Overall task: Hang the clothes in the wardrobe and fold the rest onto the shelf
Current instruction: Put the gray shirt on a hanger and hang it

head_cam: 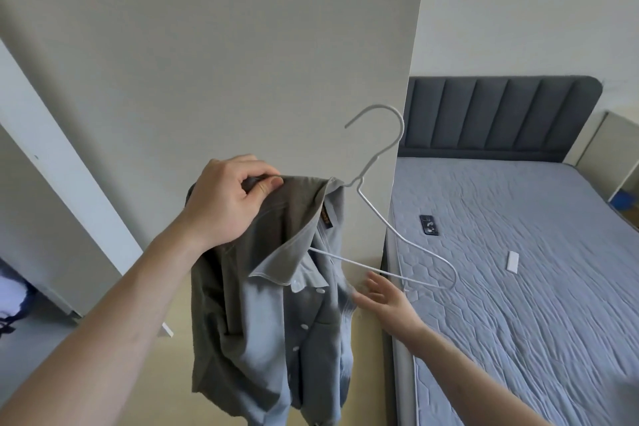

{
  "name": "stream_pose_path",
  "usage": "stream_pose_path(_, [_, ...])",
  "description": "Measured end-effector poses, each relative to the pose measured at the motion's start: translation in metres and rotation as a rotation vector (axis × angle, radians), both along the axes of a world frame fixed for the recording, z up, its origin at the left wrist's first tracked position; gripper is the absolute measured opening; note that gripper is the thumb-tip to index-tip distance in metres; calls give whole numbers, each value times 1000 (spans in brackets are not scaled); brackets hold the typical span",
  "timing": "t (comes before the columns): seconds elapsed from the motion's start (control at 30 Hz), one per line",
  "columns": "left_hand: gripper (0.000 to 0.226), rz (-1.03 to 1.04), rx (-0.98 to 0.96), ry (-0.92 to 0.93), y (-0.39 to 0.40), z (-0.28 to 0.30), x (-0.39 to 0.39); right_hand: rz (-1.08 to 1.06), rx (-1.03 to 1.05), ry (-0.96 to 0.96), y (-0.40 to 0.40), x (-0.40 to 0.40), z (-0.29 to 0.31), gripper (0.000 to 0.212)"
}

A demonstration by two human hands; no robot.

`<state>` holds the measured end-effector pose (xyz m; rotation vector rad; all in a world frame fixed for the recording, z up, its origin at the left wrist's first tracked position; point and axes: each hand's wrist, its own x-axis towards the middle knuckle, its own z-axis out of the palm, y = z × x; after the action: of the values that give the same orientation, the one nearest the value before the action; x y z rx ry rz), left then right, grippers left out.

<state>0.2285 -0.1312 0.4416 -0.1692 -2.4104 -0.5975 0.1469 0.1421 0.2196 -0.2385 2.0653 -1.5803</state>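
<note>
Mid-air, a grey button-front shirt with white buttons (pixel 276 315) hangs half-threaded on a white wire hanger (pixel 397 218), held up in front of a pale wardrobe side panel (pixel 242 45). The left hand (pixel 228 201) grips the shirt's shoulder at the hanger's left end, thumb & fingers pinched round the bunched fabric. One hanger arm sits inside the collar; the other arm & the bottom bar stick out bare to the right, hook pointing up. The right hand (pixel 383 297) reaches in from below right, palm up, fingers straight & spread, fingertips at the shirt's front edge just under the hanger's bottom bar; cannot tell if they touch the cloth. Behind, at right: a bed w/ grey-blue quilted mattress (pixel 518 287) & dark grey padded headboard (pixel 501 114). A small black device (pixel 428 225) & a small white rectangular object (pixel 512 262) lie on the mattress, well apart from the shirt.
</note>
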Motion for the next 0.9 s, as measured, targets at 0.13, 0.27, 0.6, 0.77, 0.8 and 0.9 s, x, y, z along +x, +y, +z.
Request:
stream_pose_path(0.13, [12,-30,35,-4,1,3,3,50,78,125,-16,-2,3,65])
stream_pose_path(0.27, [20,-61,94,-19,-3,3,7,47,96,253,-15,-3,0,19])
stream_pose_path(0.6, [13,19,93,-211,-36,-20,16,-365,-104,227,61,-51,49,12])
stream_pose_path(0.77, [10,183,-27,-249,-40,-49,7,-372,-104,340,78,-67,110,16])
stream_pose_path(0.8, [11,224,-41,-247,-40,-54,4,-362,-113,365,77,-66,123,13])
stream_pose_path(0.9, [15,313,33,-267,-37,-68,-7,-256,-139,436,67,-48,160,11])
